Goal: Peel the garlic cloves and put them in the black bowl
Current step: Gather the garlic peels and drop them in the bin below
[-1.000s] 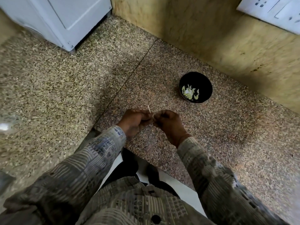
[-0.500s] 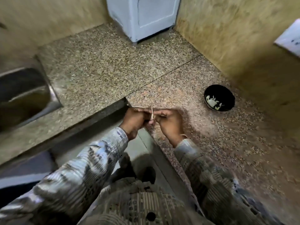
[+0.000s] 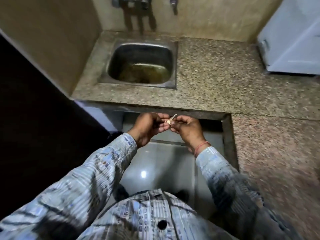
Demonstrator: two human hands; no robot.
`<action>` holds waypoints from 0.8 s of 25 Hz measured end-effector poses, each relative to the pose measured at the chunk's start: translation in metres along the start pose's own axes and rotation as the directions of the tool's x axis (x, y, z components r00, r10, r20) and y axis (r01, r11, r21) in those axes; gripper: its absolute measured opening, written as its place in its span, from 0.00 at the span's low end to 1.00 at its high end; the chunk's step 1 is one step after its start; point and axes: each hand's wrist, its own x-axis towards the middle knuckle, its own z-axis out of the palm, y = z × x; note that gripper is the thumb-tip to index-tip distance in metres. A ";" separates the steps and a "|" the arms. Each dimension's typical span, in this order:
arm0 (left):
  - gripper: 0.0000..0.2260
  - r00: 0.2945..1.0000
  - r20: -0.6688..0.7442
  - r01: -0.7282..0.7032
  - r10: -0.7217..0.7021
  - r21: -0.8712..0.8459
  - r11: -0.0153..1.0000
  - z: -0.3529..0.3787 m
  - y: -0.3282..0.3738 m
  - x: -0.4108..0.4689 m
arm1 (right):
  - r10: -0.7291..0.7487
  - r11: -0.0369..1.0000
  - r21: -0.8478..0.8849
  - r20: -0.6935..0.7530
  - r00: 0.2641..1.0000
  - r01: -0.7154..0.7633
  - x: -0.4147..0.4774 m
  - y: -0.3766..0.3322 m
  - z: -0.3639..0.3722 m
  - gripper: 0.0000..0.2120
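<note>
A small garlic clove [image 3: 169, 120] with a dry stem sticking up is pinched between both hands, held in the air over the floor just in front of the counter's edge. My left hand [image 3: 149, 127] grips it from the left with curled fingers. From the right, my right hand [image 3: 187, 129] pinches it with thumb and fingertips. The black bowl is out of view.
A steel sink [image 3: 141, 64] with murky water sits in the speckled granite counter [image 3: 216, 80] straight ahead, taps [image 3: 136, 4] on the wall above. A white appliance [image 3: 292, 40] stands at the back right. The counter continues along the right side [image 3: 277, 161]. Glossy floor tiles [image 3: 162, 167] lie below.
The view has swung left from the bowl's counter to the sink; the bowl has left the frame. Both hands kept hold of the clove and now hover over the floor gap.
</note>
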 end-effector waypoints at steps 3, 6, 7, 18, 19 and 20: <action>0.14 0.996 -0.092 -0.013 0.002 -0.122 0.992 -0.101 0.021 -0.018 | 0.061 0.998 -0.017 0.153 0.986 -0.060 0.012 0.013 0.097 0.08; 0.08 0.980 -0.198 -0.052 0.011 -0.203 0.978 -0.182 0.028 -0.021 | 0.124 0.992 -0.041 0.287 0.950 -0.117 0.024 0.033 0.172 0.04; 0.07 0.973 -0.232 -0.055 0.003 -0.220 0.974 -0.210 0.028 -0.017 | 0.147 0.989 -0.053 0.327 0.934 -0.138 0.033 0.045 0.197 0.04; 0.08 0.832 -0.545 0.022 -0.102 -0.152 0.988 -0.449 -0.160 0.205 | 0.388 0.844 -0.449 0.131 0.912 -0.294 0.207 0.351 0.349 0.04; 0.08 0.836 -0.538 0.049 -0.112 -0.130 0.990 -0.468 -0.187 0.237 | 0.395 0.804 -0.520 0.104 0.913 -0.288 0.227 0.389 0.355 0.04; 0.08 0.839 -0.526 0.078 -0.139 -0.136 0.988 -0.487 -0.212 0.269 | 0.402 0.771 -0.566 0.077 0.912 -0.292 0.247 0.423 0.362 0.06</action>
